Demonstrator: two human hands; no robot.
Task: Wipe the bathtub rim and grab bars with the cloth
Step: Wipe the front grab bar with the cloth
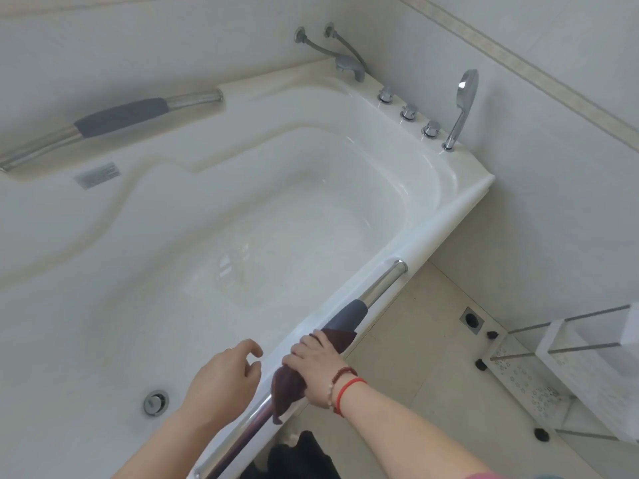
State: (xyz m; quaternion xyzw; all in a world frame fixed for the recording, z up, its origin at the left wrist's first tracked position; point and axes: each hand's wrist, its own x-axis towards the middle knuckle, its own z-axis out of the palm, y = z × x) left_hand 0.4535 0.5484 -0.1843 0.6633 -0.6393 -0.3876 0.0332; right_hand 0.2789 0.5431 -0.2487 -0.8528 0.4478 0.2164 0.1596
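On the near grab bar (345, 323), the right hand (316, 364) grips the dark cloth (294, 385) wrapped round it; the left hand (224, 378) hovers loosely open beside. The hanging cloth tail could slip off mid-stroke.

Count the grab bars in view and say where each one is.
2. One grab bar runs along the near rim, where the right hand grips the cloth around it; the other is on the far side by the wall.

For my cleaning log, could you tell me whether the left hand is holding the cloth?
No, the left hand hovers empty over the tub, while the right hand grips the cloth around the near grab bar.
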